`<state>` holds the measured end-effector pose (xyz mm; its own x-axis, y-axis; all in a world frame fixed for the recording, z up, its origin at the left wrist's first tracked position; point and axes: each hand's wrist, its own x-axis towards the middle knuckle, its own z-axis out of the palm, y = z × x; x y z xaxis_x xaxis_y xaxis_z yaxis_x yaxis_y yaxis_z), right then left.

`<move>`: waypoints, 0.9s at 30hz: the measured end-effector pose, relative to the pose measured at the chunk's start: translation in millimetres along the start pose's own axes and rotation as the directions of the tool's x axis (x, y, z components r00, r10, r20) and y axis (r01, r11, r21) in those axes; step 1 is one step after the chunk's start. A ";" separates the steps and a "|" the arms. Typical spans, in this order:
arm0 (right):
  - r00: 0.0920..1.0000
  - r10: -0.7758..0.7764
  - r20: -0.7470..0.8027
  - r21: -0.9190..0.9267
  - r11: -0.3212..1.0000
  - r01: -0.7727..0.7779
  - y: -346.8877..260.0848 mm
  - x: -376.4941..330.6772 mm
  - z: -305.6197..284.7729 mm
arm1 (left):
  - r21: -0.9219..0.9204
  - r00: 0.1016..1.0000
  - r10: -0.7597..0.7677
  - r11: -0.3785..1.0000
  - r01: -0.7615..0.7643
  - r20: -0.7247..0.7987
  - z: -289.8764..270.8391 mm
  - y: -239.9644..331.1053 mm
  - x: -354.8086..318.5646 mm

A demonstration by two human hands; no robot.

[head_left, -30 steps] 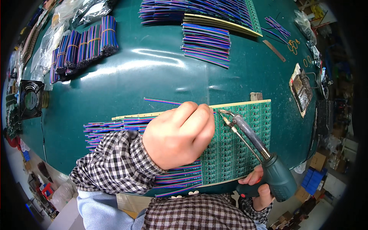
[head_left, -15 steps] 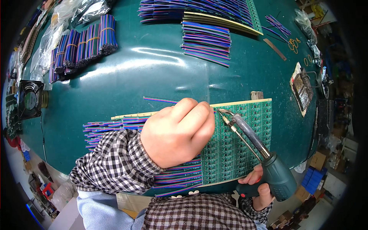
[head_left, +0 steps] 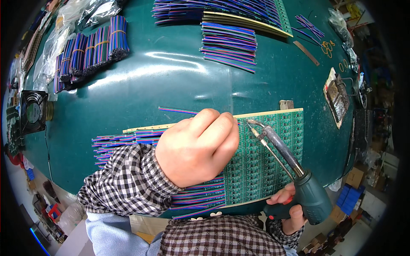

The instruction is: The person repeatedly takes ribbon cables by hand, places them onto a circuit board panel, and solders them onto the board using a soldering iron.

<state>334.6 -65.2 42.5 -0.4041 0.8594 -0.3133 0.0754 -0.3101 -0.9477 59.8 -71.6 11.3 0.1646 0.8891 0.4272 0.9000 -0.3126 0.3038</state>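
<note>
A green panel of small circuit boards [head_left: 265,170] lies in front of me, its left part covered with rows of blue, red and black wires [head_left: 198,197]. Closed over the panel's upper edge, my left hand [head_left: 198,147] pinches a striped wire ribbon [head_left: 177,110] whose free end sticks out to the left; the fingertips are mostly hidden. My right hand [head_left: 286,205] grips the handle of a dark green soldering gun [head_left: 312,198]. Its bent tip and thin solder feed tube sit over the boards, just right of my left fingers.
Loose cut wires [head_left: 228,45] and stacked wired panels [head_left: 247,23] lie at the back. Banded wire bundles [head_left: 94,49] are at far left, above a small fan [head_left: 34,112]. A soldering stand [head_left: 336,98] is at right; a small block [head_left: 286,105] touches the panel's far edge.
The soldering gun's tip has shifted slightly right, away from my left fingers. My left hand stays almost where it was, still pinching the wire.
</note>
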 end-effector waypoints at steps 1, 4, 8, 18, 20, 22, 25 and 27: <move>1.000 0.000 -0.001 0.000 1.000 0.000 -1.3 1.2 0.9 | 0.004 1.000 -0.006 1.000 0.006 0.002 -0.2 0.7 0.2; 1.000 0.013 0.017 -0.049 0.999 -0.012 -2.6 3.4 3.2 | 0.022 1.000 -0.001 1.000 0.001 -0.001 -0.5 -0.1 -0.4; 0.999 0.034 0.000 0.012 0.999 -0.034 4.0 -2.5 -3.3 | 0.042 1.000 0.022 0.999 -0.022 -0.005 0.0 0.2 0.2; 0.997 0.076 0.018 0.006 0.997 -0.076 2.2 -3.4 -3.2 | 0.054 0.999 0.037 0.998 -0.035 -0.030 2.8 0.4 -1.9; 0.997 0.073 0.023 0.001 0.997 -0.073 2.9 -3.4 -4.1 | 0.069 0.999 0.032 0.997 -0.029 -0.041 3.3 1.6 -2.4; 0.997 0.070 0.027 -0.005 0.998 -0.070 3.4 -3.6 -4.4 | 0.079 0.999 0.035 0.996 -0.032 -0.040 3.1 2.1 -2.4; 0.997 0.074 0.026 -0.003 0.997 -0.074 3.6 -3.6 -4.0 | 0.096 0.997 0.047 0.994 -0.042 -0.057 5.3 2.0 -3.4; 0.997 0.072 0.029 -0.013 0.997 -0.071 2.9 -2.9 -3.1 | 0.103 0.996 0.057 0.993 -0.049 -0.075 6.5 2.1 -3.7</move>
<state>338.9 -67.3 40.5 -0.4236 0.8229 -0.3787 0.1163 -0.3652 -0.9236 63.7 -73.4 4.9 0.1846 0.8424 0.5063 0.9277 -0.3194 0.1931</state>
